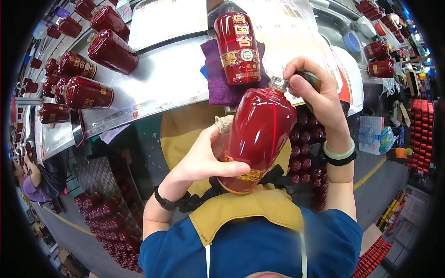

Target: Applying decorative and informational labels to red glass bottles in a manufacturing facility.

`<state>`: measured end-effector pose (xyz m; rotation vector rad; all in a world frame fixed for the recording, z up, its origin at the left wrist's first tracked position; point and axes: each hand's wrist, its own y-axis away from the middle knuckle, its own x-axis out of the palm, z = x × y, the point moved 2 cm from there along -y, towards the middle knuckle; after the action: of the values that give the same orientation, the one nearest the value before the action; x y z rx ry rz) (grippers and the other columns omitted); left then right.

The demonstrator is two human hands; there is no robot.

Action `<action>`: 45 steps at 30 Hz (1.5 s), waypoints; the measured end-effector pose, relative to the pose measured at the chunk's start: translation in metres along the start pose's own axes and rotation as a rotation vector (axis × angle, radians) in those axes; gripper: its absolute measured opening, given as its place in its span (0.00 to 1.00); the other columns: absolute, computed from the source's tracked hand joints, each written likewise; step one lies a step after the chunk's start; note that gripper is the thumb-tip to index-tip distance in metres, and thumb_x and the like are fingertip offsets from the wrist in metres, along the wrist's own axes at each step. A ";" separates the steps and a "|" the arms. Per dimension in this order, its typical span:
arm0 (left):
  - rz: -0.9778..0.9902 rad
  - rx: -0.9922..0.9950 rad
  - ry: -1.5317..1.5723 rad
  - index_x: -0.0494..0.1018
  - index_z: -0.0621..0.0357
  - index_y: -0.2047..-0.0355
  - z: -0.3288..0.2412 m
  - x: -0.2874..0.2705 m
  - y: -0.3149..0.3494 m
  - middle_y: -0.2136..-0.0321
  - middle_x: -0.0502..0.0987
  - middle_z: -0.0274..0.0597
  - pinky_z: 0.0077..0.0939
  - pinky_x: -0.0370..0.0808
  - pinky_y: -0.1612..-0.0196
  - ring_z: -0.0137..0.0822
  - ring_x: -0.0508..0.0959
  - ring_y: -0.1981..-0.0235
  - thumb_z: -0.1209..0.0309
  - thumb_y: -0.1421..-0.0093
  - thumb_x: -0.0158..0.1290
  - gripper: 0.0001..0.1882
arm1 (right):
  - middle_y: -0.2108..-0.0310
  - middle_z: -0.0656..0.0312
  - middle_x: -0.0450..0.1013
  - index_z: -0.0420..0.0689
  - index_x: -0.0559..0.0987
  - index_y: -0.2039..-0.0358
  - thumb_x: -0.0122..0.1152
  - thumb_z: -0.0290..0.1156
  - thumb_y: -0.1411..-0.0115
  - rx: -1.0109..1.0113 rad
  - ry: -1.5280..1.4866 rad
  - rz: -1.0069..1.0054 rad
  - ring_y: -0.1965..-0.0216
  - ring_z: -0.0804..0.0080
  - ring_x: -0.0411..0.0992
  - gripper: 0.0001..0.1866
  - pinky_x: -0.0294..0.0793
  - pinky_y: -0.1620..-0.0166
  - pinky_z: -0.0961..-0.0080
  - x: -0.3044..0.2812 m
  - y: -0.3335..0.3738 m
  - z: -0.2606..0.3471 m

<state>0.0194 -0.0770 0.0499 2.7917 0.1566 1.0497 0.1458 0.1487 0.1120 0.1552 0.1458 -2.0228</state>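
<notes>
A glossy dark red bottle [262, 125] is tilted in front of me, its neck toward the far right and its base near my apron. My left hand [199, 160] grips its lower side, thumb across the gold band. A pale knitted cover [224, 124] sits on one left finger. At the bare, threaded glass neck [278, 84] my right hand [320, 92] is closed, index finger and thumb beside the rim. Something dark green [309, 79] shows inside its curled fingers; its kind is hidden. Beyond, a second red bottle [238, 51] with gold markings rests on a purple cloth [214, 90].
Several red bottles [113, 51] stand on the metal table [153, 83] to the left. Crates of red bottles [109, 217] are low at the left, and more bottles [306, 162] lie below my right arm. A blue container [351, 42] sits far right. Another person [37, 178] is at the left edge.
</notes>
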 end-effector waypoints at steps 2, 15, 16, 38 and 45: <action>-0.006 -0.034 -0.092 0.63 0.66 0.33 -0.002 0.004 -0.006 0.39 0.73 0.47 0.37 0.67 0.32 0.37 0.74 0.39 0.70 0.51 0.75 0.48 | 0.70 0.71 0.73 0.40 0.80 0.61 0.64 0.34 0.31 -0.113 0.240 0.065 0.68 0.85 0.66 0.09 0.69 0.61 0.80 -0.005 0.005 0.003; 0.039 0.198 -0.535 0.53 0.61 0.27 0.004 0.012 -0.004 0.35 0.66 0.50 0.43 0.62 0.29 0.44 0.67 0.33 0.61 0.60 0.82 0.65 | 0.64 0.63 0.69 0.41 0.70 0.68 0.47 0.58 0.27 -0.185 -0.100 -0.445 0.63 0.77 0.69 0.28 0.70 0.57 0.75 -0.038 0.097 -0.048; 0.031 0.204 -0.524 0.53 0.61 0.27 0.010 0.014 -0.003 0.35 0.66 0.50 0.43 0.62 0.29 0.44 0.67 0.33 0.61 0.60 0.82 0.65 | 0.65 0.64 0.67 0.44 0.67 0.69 0.38 0.60 0.25 -0.200 0.037 -0.500 0.62 0.77 0.68 0.30 0.70 0.55 0.74 -0.040 0.102 -0.051; -0.022 0.278 -0.472 0.62 0.60 0.36 0.036 0.018 -0.013 0.39 0.68 0.47 0.43 0.70 0.35 0.41 0.72 0.38 0.71 0.53 0.77 0.48 | 0.70 0.66 0.63 0.45 0.67 0.75 0.51 0.64 0.31 -0.125 0.007 -0.683 0.65 0.75 0.65 0.32 0.69 0.58 0.71 -0.032 0.134 -0.071; -0.041 0.206 -0.364 0.60 0.61 0.35 0.041 0.021 -0.016 0.40 0.69 0.47 0.42 0.69 0.35 0.39 0.72 0.38 0.72 0.49 0.74 0.46 | 0.64 0.65 0.67 0.42 0.74 0.68 0.54 0.57 0.28 -0.135 -0.270 -0.713 0.62 0.77 0.67 0.27 0.69 0.56 0.76 -0.033 0.146 -0.090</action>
<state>0.0616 -0.0621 0.0298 3.0902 0.2894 0.5271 0.2951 0.1295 0.0242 -0.2985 0.1819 -2.7055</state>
